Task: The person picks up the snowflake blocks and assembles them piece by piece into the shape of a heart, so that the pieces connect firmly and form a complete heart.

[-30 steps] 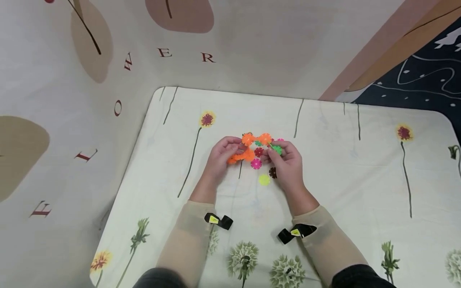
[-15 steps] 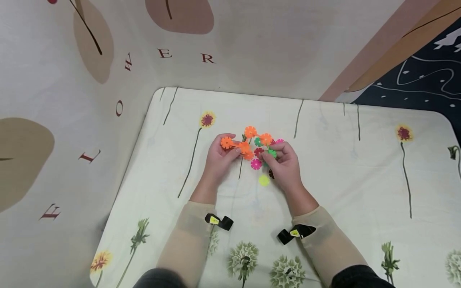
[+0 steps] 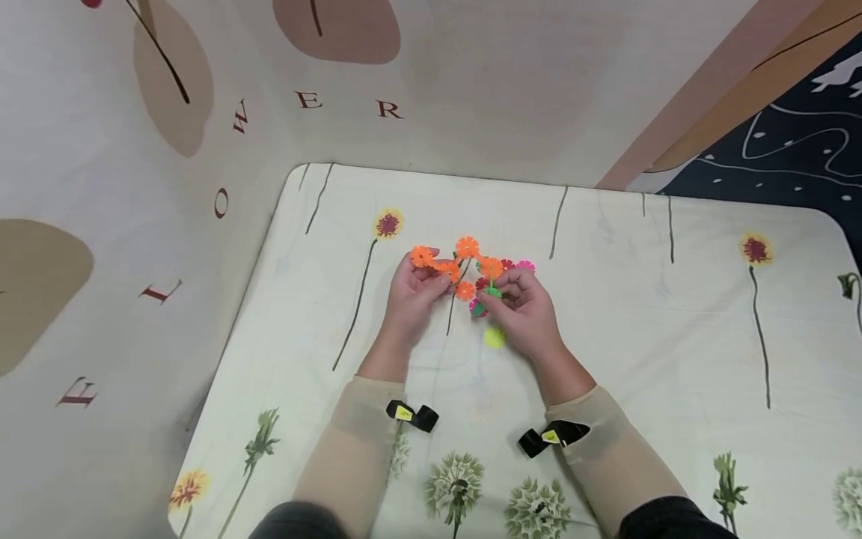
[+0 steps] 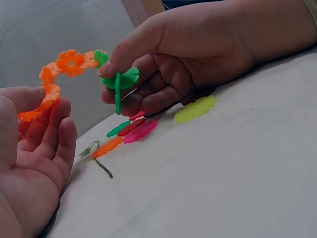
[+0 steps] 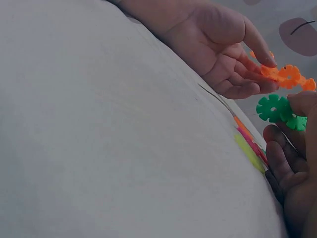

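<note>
Just above the counter (image 3: 640, 337), the half-curled left hand (image 3: 411, 299) is pinching one orange chain (image 4: 71, 63), and the right hand (image 3: 532, 318) is pinching at least two green discs (image 5: 273, 108). Left wrist cam's catching a dark piece (image 4: 198, 94) the head cam's missing; one yellow disc (image 4: 195, 109) and one loose orange disc (image 4: 107, 147) are lying below.

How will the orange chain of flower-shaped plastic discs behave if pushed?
The orange chain is probably fairly stiff: it arches above the white flower-print cloth without sagging. Its thin, notched discs are likely light and might separate if forced.
</note>
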### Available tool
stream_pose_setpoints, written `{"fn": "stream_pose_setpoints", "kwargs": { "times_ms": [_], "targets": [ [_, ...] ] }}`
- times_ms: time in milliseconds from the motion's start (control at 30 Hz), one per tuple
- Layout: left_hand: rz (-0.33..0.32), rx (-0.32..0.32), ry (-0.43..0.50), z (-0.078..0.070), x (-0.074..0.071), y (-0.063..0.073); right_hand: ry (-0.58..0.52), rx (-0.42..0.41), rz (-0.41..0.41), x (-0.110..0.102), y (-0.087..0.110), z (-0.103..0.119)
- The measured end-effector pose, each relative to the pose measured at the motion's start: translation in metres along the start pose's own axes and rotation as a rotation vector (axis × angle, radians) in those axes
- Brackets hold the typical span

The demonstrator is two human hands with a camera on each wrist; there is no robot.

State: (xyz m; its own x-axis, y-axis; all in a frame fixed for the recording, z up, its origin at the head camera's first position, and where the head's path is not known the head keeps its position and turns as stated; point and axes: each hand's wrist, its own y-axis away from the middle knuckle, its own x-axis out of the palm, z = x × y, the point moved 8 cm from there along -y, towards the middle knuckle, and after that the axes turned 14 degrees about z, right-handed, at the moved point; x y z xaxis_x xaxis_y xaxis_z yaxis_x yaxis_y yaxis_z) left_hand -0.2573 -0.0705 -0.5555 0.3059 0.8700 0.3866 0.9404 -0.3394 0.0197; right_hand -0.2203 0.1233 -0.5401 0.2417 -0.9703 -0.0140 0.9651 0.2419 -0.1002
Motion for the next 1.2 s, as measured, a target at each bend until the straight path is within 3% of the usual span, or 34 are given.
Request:
{"fn": "stream_pose_setpoints", "kwargs": {
  "times_ms": [500,600,700,800,900,1033,1200],
  "targets": [
    [-0.04,-0.01,0.019,0.003,0.001,0.0,0.0,0.036,0.061,0.001,0.0,0.001],
    [0.016,-0.066,-0.07,0.007,0.008,0.0,-0.011,0.034,0.035,-0.001,0.0,0.002],
    [0.146,-0.073,-0.292,0.007,0.022,0.002,-0.101,0.022,0.006,-0.005,-0.002,0.0],
    [0.257,0.035,-0.578,0.003,0.037,0.003,-0.197,0.021,-0.015,-0.007,-0.003,-0.003],
    [0.288,0.179,-0.777,-0.003,0.047,0.006,-0.221,0.031,-0.011,-0.007,-0.005,-0.004],
    [0.254,0.346,-0.904,-0.014,0.054,0.012,-0.172,0.036,0.012,-0.005,-0.004,-0.004],
    [0.208,0.494,-1.073,-0.023,0.058,0.019,-0.133,0.041,0.012,-0.006,-0.003,-0.004]
  ]
}}
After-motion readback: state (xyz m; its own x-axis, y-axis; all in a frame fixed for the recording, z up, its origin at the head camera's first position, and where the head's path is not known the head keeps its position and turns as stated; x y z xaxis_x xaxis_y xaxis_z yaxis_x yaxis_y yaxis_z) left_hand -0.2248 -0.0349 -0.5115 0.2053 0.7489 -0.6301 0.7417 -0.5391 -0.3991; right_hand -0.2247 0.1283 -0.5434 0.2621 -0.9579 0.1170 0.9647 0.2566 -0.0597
